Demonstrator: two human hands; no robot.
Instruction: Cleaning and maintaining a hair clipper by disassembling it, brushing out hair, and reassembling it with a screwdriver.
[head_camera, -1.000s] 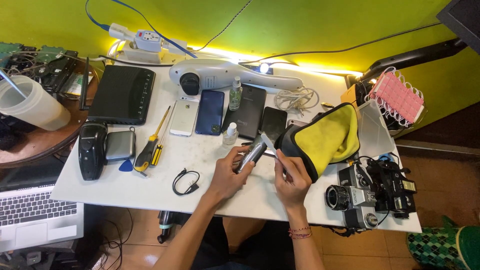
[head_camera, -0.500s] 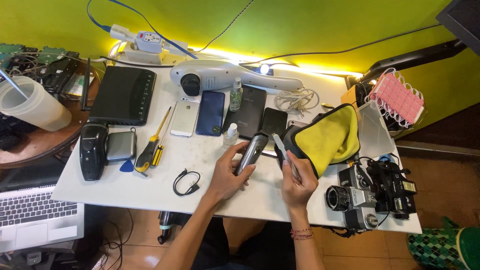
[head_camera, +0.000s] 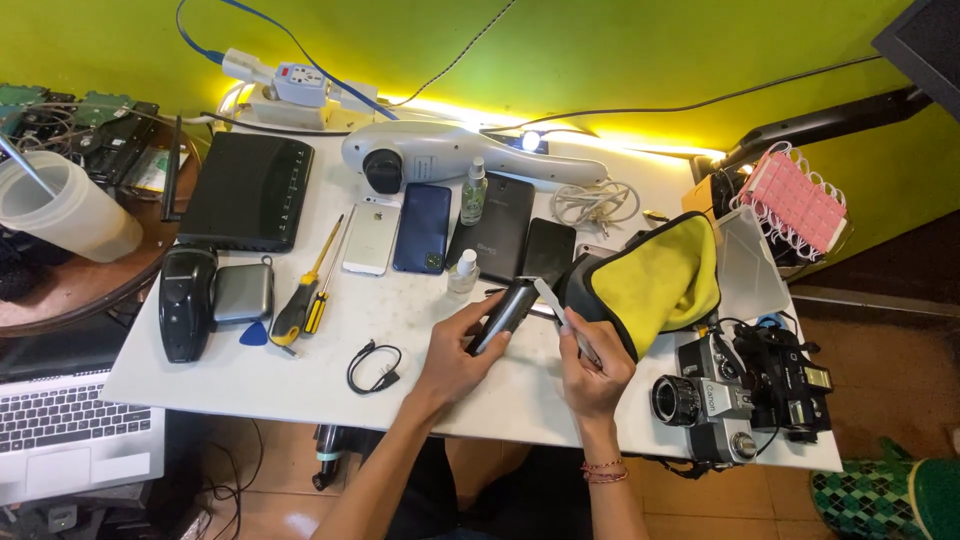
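Note:
My left hand (head_camera: 452, 357) grips a dark grey hair trimmer (head_camera: 505, 313), tilted with its head pointing up and away from me. My right hand (head_camera: 593, 365) holds a thin pale tool (head_camera: 553, 301) whose tip touches the trimmer's head. Both hands hover just above the white table (head_camera: 420, 310), near its front edge. A yellow and grey cloth (head_camera: 650, 282) lies right of the hands. A small clear bottle (head_camera: 462, 271) stands just behind the trimmer.
Behind the hands lie several phones (head_camera: 423, 228), a white handheld device (head_camera: 440, 156) and a black router (head_camera: 247, 191). Screwdrivers (head_camera: 305, 297), a short black cable (head_camera: 374, 367) and a mouse (head_camera: 185, 300) sit left. Cameras (head_camera: 745, 390) crowd the right corner. A laptop (head_camera: 70, 430) is lower left.
The trimmer has been raised and tilted more upright in my left hand. My right hand has moved the thin tool up to the trimmer's head.

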